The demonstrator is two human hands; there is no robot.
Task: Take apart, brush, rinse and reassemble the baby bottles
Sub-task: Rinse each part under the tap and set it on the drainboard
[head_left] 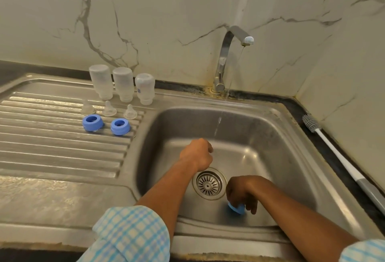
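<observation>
Three clear bottle bodies (123,83) stand upside down at the back of the steel draining board (52,140). In front of them lie three clear teats (109,109) and two blue screw rings (93,123) (120,126). My right hand (242,193) reaches down into the sink basin (270,136) and grips a third blue ring (236,208) near the front wall. My left hand (198,154) hovers over the basin as a closed fist, left of the thin water stream; nothing shows in it. A white-handled bottle brush (333,149) lies on the dark counter at the right.
The tap (226,57) at the back runs a thin stream into the basin. The drain strainer (209,183) sits between my hands. A marble wall closes the back and right side. A dark counter strip (343,178) borders the sink on the right.
</observation>
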